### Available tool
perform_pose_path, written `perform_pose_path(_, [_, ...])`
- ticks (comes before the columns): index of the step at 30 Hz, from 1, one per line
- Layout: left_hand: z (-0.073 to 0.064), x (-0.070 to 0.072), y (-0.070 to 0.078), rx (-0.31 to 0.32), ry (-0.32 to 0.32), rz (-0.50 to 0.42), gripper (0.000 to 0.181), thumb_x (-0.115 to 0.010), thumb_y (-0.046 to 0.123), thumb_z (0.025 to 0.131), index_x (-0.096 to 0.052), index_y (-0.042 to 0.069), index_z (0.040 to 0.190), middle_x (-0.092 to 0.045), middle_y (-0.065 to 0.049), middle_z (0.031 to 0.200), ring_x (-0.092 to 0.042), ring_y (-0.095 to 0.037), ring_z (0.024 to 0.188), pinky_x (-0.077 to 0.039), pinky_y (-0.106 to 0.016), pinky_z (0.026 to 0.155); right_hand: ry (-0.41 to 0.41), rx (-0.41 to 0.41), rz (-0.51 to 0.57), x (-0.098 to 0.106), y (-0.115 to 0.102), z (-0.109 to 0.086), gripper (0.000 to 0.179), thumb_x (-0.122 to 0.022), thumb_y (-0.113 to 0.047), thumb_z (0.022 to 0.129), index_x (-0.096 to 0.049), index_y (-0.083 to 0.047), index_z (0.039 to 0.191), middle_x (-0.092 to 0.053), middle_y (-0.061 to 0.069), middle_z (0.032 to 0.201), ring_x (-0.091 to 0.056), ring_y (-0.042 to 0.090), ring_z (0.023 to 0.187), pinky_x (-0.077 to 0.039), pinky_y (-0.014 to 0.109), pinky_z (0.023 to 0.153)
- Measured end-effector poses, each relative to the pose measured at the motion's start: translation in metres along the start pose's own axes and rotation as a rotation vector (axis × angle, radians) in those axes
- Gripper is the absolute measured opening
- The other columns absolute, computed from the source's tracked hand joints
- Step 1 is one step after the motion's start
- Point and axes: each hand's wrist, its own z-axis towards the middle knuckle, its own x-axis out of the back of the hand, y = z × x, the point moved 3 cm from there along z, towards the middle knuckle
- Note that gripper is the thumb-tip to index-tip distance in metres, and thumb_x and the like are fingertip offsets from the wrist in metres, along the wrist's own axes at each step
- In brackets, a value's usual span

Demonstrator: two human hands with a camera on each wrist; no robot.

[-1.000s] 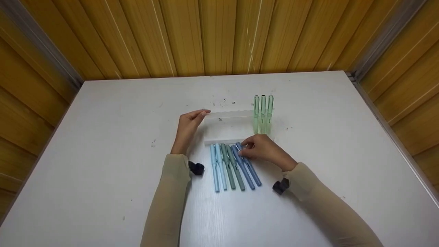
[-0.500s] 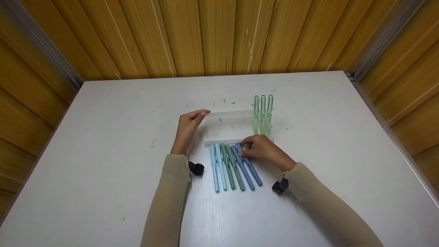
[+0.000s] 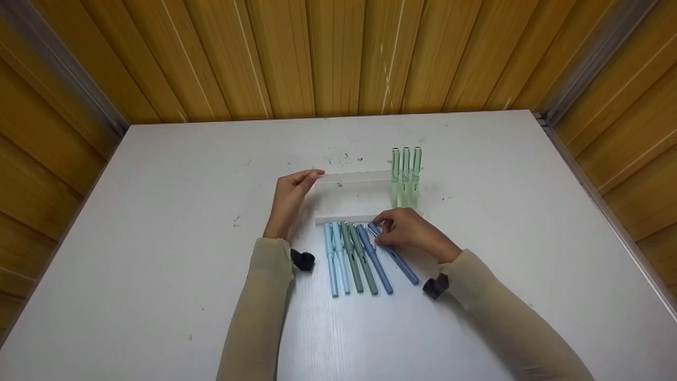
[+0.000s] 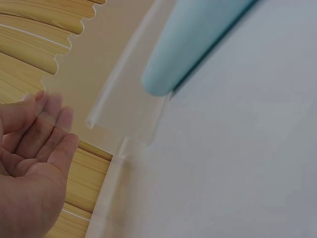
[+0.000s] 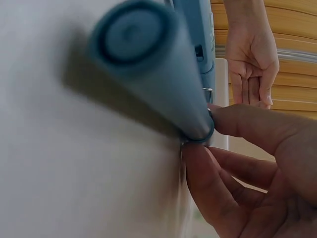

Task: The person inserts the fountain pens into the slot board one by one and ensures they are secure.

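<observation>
Moved since the earlier frame: gripped blue pen (image 3: 404, 266), its near end swung to the right and its capped end shifted slightly the same way; a gap now parts it from the other blue pen (image 3: 375, 259)
Right hand (image 3: 406, 228): thumb and fingertips narrowed on the capped end of the gripped blue pen, pinching it; hand just in front of the rack
Gripped blue pen, place: on the white table (image 3: 158, 238), slanting, rightmost of the row; capped end toward the rack
Left hand (image 3: 292, 197): thumb and fingers pinching the left end of the clear rack (image 3: 344, 218), at its scalloped back panel; some fingers show through the clear sheet
Clear rack: on the table, behind the row of pens; scalloped upper edge
Light green pens (image 3: 406, 164): three; upright, side by side, at the rack's right end
Row in front of rack, left to right: two light blue pens (image 3: 331, 259); two dark green pens (image 3: 353, 258); the two blue pens; all lying, caps toward the rack
Sleeves (image 3: 248, 317): beige, both arms; small black device (image 3: 303, 260) at each wrist
Wall (image 3: 338, 58): yellow-brown, wood-grained panels, beyond the table
</observation>
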Motion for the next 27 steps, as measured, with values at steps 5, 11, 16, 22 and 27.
perform_pose_path(5, [0.0,0.0,0.0,-0.002,0.001,0.003,0.028,-0.061,0.028,0.095,-0.072,0.008,0.11,-0.069,-0.007,0.119,-0.057,-0.017,0.121,-0.041,-0.038,0.106,-0.038,0.043,-0.034,0.0,0.0,0.0,0.043,-0.072,-0.01,0.08,-0.063,-0.002,0.121,-0.063,0.006,0.084,-0.055,0.014,0.074,-0.046,0.026,0.067])
perform_pose_path(11, [0.0,0.0,0.0,-0.005,0.006,0.009,0.028,-0.061,0.029,0.095,-0.072,0.008,0.11,-0.069,-0.008,0.118,-0.058,-0.018,0.119,-0.042,-0.038,0.106,-0.105,0.072,-0.018,0.005,0.002,-0.003,0.04,-0.073,-0.009,0.08,-0.063,-0.006,0.119,-0.061,0.005,0.084,-0.055,0.013,0.07,-0.047,0.026,0.064])
perform_pose_path(16, [-0.001,-0.001,-0.001,0.008,0.007,0.017,0.027,-0.061,0.029,0.095,-0.073,0.009,0.11,-0.069,-0.007,0.119,-0.058,-0.018,0.12,-0.041,-0.038,0.107,-0.149,0.057,0.045,0.008,0.006,-0.002,0.039,-0.074,-0.01,0.08,-0.063,-0.009,0.118,-0.06,0.005,0.086,-0.058,0.013,0.067,-0.051,0.027,0.061])
perform_pose_path(22, [0.0,0.0,-0.001,0.014,0.011,0.018,0.028,-0.061,0.029,0.095,-0.072,0.009,0.11,-0.069,-0.007,0.118,-0.059,-0.018,0.119,-0.042,-0.039,0.106,-0.174,0.075,0.088,0.011,0.012,0.001,0.038,-0.073,-0.011,0.081,-0.065,-0.012,0.118,-0.061,0.004,0.085,-0.059,0.013,0.07,-0.054,0.028,0.064])
perform_pose_path(27, [0.0,0.0,-0.001,0.016,0.008,0.012,0.027,-0.061,0.028,0.095,-0.072,0.009,0.11,-0.07,-0.007,0.116,-0.06,-0.018,0.117,-0.042,-0.038,0.106,-0.163,0.113,0.118,0.015,0.014,0.002,0.04,-0.073,-0.014,0.082,-0.065,-0.012,0.121,-0.062,0.004,0.089,-0.058,0.015,0.078,-0.053,0.029,0.07])
